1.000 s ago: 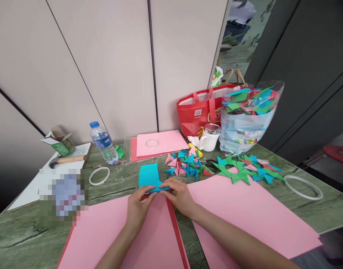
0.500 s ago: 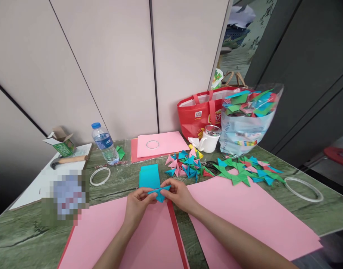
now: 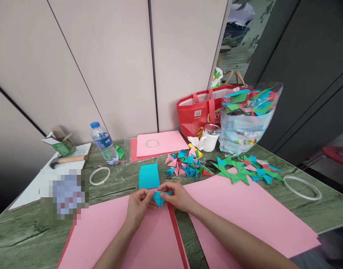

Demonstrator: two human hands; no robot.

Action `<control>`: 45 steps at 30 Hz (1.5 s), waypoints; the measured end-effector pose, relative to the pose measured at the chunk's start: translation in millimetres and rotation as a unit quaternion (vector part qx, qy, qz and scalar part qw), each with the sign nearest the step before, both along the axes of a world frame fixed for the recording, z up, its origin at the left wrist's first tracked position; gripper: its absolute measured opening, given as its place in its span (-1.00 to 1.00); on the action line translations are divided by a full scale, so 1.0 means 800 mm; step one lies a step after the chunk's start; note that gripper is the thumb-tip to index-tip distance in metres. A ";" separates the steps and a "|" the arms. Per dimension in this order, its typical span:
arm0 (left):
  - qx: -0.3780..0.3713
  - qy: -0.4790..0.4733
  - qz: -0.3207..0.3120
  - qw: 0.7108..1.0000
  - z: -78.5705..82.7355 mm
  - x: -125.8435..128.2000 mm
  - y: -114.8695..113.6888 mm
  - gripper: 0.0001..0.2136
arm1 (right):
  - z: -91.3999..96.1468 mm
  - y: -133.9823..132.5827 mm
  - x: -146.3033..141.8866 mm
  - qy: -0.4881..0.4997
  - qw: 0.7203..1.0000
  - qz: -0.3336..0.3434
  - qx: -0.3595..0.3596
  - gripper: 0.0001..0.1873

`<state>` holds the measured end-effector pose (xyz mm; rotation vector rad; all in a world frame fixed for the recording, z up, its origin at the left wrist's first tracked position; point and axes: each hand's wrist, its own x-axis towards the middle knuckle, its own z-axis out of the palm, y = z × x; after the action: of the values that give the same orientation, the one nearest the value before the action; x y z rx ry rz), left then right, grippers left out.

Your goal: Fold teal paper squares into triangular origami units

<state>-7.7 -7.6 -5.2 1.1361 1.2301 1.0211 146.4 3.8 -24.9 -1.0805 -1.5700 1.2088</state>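
Note:
A small folded piece of blue paper, pointed at its lower end, is held above the pink sheets. My left hand pinches its left side between thumb and fingers. From the other side my right hand grips it, thumb across the front. Just beyond the fingers lies a stack of blue paper. Behind and to the right is a heap of folded paper pieces in pink, blue, green and red.
Joined paper stars and a white ring lie right. A white mug, red bag and plastic bag of folded paper stand behind. At left are a water bottle, another ring and a hammer.
The blue paper's wide wing-like top edge has been folded in on the left, so it looks narrower. Both hands stay at nearly the same place, the left fingers curled closer.

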 end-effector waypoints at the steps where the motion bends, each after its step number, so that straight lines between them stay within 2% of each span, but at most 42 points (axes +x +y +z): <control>1: 0.009 -0.002 -0.004 1.000 0.000 0.000 -0.001 -0.76 | 0.000 0.000 0.000 0.015 1.000 0.010 -0.021 -0.84; 5: 0.007 -0.035 -0.033 0.999 0.001 0.002 -0.001 -0.79 | -0.001 0.001 0.000 0.070 0.995 0.012 -0.076 -0.83; 10: -0.004 -0.018 -0.019 1.000 -0.004 0.003 0.000 -0.81 | -0.001 0.000 -0.001 0.082 0.995 0.003 -0.061 -0.81; 15: 0.013 -0.007 -0.010 1.000 -0.006 0.002 0.002 -0.80 | 0.001 0.000 0.001 0.108 0.989 0.029 -0.093 -0.72; 23: -0.018 -0.048 -0.041 0.998 0.001 0.005 -0.002 -0.78 | -0.002 -0.002 -0.001 0.183 0.975 -0.034 -0.121 -0.64; 30: 0.010 -0.047 -0.046 0.998 0.003 0.001 -0.002 -0.78 | 0.004 -0.009 -0.001 0.144 0.983 0.049 -0.098 -0.75; 32: 0.004 -0.065 -0.050 0.997 0.005 -0.001 -0.002 -0.76 | 0.007 -0.011 -0.001 0.121 0.988 0.053 -0.075 -0.77; 35: -0.028 -0.108 -0.059 0.992 0.007 -0.001 -0.003 -0.74 | 0.012 -0.013 -0.001 0.063 0.998 0.030 -0.003 -0.83; 40: -0.082 -0.159 -0.069 0.981 0.007 -0.003 -0.004 -0.73 | 0.014 -0.017 -0.002 -0.002 0.995 0.010 0.094 -0.91; 45: -0.111 -0.153 -0.090 0.978 0.009 -0.002 -0.004 -0.73 | 0.013 -0.019 -0.002 -0.010 0.991 -0.008 0.136 -0.87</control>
<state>-9.3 -10.7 1.6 0.8632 0.9507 0.8605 144.9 -11.3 -14.7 -0.9276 -1.6810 0.9417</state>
